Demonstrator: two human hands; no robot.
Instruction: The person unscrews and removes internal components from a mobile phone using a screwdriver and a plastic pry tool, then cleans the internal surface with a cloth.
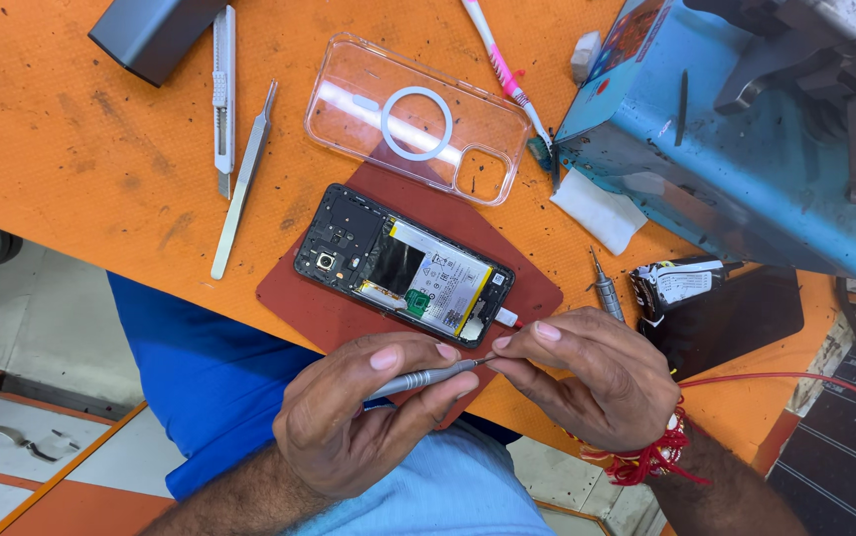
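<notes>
An opened smartphone (pixel 403 266) lies back-up on a dark red mat (pixel 329 313), its battery and boards exposed. My left hand (pixel 368 412) grips a slim grey screwdriver (pixel 426 377) just below the phone's lower end. My right hand (pixel 587 375) pinches the screwdriver's tip between thumb and fingers; red thread bands circle that wrist. Whether a screw sits at the tip is hidden by my fingers.
On the orange table (pixel 71 149) lie a clear phone case (pixel 418 119), metal tweezers (pixel 242 184), a utility knife (pixel 223 94), a pink toothbrush (pixel 505 74), a second screwdriver (pixel 604 288), a black phone back cover (pixel 736 313) and a blue machine (pixel 746 129).
</notes>
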